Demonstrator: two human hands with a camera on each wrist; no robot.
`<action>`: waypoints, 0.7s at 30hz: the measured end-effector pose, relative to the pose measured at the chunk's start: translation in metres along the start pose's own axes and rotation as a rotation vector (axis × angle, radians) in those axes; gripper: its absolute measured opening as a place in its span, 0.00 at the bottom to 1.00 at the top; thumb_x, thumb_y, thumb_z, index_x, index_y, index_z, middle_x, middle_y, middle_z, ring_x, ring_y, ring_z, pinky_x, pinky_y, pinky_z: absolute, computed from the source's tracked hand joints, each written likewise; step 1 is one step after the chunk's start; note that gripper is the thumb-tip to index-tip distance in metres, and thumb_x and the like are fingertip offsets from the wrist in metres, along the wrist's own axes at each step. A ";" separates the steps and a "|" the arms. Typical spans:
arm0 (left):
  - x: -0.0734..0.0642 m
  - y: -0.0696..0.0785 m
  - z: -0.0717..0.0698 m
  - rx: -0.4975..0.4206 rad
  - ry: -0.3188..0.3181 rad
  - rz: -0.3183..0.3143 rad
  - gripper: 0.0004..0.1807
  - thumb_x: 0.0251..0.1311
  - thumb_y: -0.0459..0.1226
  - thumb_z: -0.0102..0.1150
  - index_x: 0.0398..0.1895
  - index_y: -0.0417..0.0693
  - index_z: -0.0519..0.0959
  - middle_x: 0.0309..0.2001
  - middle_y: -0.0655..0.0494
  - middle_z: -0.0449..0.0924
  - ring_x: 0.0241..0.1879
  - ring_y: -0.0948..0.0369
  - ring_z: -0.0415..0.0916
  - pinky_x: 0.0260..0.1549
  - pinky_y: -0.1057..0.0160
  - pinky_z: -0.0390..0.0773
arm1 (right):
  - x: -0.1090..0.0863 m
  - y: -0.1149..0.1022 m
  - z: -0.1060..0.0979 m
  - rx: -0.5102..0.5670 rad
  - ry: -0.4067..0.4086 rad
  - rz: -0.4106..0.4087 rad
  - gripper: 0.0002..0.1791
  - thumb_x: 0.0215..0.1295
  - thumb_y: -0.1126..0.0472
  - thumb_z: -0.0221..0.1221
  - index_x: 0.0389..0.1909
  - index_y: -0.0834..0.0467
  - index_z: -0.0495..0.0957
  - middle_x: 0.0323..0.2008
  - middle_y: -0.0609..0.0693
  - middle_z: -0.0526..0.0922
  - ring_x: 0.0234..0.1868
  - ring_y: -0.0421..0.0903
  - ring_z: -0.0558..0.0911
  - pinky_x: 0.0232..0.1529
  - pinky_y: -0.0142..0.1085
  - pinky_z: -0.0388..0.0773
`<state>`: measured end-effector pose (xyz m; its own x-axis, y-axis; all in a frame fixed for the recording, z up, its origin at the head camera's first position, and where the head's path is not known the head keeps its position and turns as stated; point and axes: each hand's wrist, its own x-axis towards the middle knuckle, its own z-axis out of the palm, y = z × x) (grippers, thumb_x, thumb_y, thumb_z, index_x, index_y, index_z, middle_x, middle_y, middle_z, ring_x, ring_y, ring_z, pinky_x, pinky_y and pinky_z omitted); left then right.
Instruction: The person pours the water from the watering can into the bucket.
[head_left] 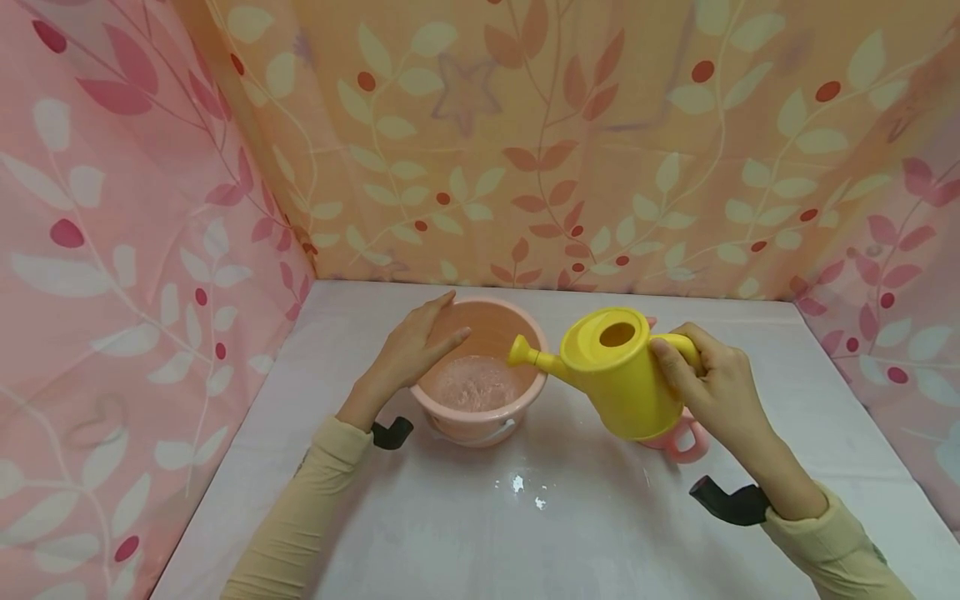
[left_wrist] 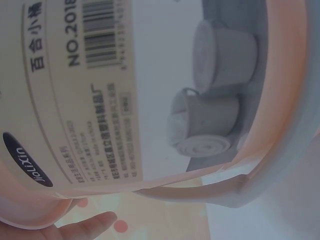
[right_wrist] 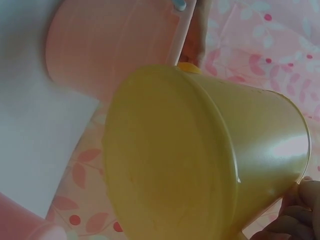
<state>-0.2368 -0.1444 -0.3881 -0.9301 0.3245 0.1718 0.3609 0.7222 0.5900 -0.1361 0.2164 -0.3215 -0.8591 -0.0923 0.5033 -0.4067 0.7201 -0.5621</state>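
A yellow watering can (head_left: pixel 630 396) is held by its handle in my right hand (head_left: pixel 723 387). It tips toward the left, and its spout rose (head_left: pixel 519 351) hangs over the near right part of a pink bucket (head_left: pixel 459 427). Rippling water (head_left: pixel 476 385) covers the bucket's bottom. My left hand (head_left: pixel 408 346) rests at the bucket's left rim, fingers straight and thumb reaching over the inside. The left wrist view shows the bucket's printed label (left_wrist: pixel 75 100) close up, with a fingertip (left_wrist: pixel 102 222) beyond the rim. The can's round base (right_wrist: pixel 170 155) fills the right wrist view.
A pink mug (head_left: pixel 693 442) stands on the white table (head_left: pixel 420 525) behind the can, mostly hidden by it. Water drops (head_left: pixel 519 483) lie on the table in front. Flowered cloth (head_left: pixel 480 167) walls the back and both sides. The bucket's white bail (head_left: pixel 487 435) hangs at its front.
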 end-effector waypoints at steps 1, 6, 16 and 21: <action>0.000 0.000 0.000 -0.001 -0.001 -0.003 0.42 0.58 0.67 0.40 0.72 0.61 0.51 0.69 0.59 0.57 0.68 0.55 0.54 0.63 0.47 0.58 | 0.000 0.000 0.000 0.000 0.000 -0.001 0.05 0.63 0.61 0.59 0.31 0.59 0.75 0.17 0.46 0.68 0.17 0.38 0.66 0.16 0.25 0.65; 0.000 0.001 0.000 -0.004 -0.001 -0.002 0.42 0.57 0.68 0.40 0.72 0.61 0.51 0.69 0.59 0.57 0.68 0.54 0.54 0.62 0.47 0.58 | 0.001 -0.001 -0.001 -0.005 -0.005 0.004 0.06 0.63 0.61 0.59 0.31 0.59 0.75 0.17 0.47 0.68 0.18 0.38 0.66 0.16 0.25 0.65; 0.000 0.001 -0.001 -0.003 -0.007 0.004 0.42 0.58 0.67 0.41 0.72 0.61 0.50 0.69 0.56 0.57 0.68 0.52 0.54 0.62 0.45 0.58 | 0.001 -0.003 -0.002 -0.016 -0.022 0.020 0.08 0.64 0.59 0.57 0.31 0.60 0.75 0.17 0.48 0.68 0.18 0.39 0.66 0.17 0.26 0.65; -0.001 0.002 -0.001 -0.002 -0.008 0.001 0.42 0.58 0.67 0.41 0.72 0.61 0.51 0.69 0.56 0.57 0.68 0.52 0.54 0.62 0.45 0.58 | 0.001 -0.003 -0.003 -0.011 -0.034 0.025 0.08 0.64 0.58 0.57 0.31 0.60 0.75 0.17 0.48 0.67 0.18 0.39 0.66 0.17 0.26 0.65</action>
<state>-0.2356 -0.1444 -0.3861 -0.9292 0.3303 0.1661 0.3618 0.7204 0.5917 -0.1353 0.2161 -0.3173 -0.8791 -0.0972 0.4667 -0.3816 0.7303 -0.5667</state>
